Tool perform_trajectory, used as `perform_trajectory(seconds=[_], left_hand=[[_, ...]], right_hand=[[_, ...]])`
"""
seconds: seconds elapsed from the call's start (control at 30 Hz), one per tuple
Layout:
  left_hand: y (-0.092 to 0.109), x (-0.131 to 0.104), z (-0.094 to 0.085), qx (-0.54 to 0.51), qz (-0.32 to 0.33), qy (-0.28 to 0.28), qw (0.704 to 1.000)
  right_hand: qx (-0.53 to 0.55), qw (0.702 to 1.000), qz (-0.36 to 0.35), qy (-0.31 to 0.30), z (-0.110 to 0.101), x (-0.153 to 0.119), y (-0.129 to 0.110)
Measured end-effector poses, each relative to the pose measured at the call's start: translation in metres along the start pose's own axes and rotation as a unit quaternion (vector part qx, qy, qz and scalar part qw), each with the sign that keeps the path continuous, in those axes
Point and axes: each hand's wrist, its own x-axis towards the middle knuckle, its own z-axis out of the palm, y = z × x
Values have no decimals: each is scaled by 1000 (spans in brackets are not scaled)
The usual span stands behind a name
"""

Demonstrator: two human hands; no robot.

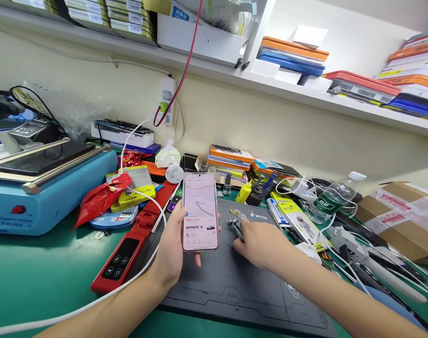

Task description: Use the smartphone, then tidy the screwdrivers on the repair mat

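My left hand (171,249) holds a smartphone (200,211) upright above a dark work mat (235,281); its lit screen shows a pale map-like page. To the right of the phone, my right hand (259,241) rests low on the mat, its fingers closed on metal tweezers (236,225) whose tips point up-left. A white cable (143,197) runs from the wall past my left wrist toward the phone's side.
A blue heating machine (45,188) with a dark slab stands at left. Beside the mat lies a red tool (129,249), with a red bag (99,199) behind it. Stacked boxes (230,162), a water bottle (332,197), cables and a cardboard box (404,220) crowd the right.
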Motion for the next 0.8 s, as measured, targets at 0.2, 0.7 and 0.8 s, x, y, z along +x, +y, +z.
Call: perform_trajectory(seconds=[0.2,0.7,0.8], left_hand=[[0,-4,1,2,1,-29,1000],[-6,-7,-3,-11,-32,-23,999],[-9,-7,-4,-2,-42,-25,999]], right_hand=[[-8,1000,1,22,-17,40,49],[30,914,-201,352,46,38,121],[39,887,-254,383,53,36,128]])
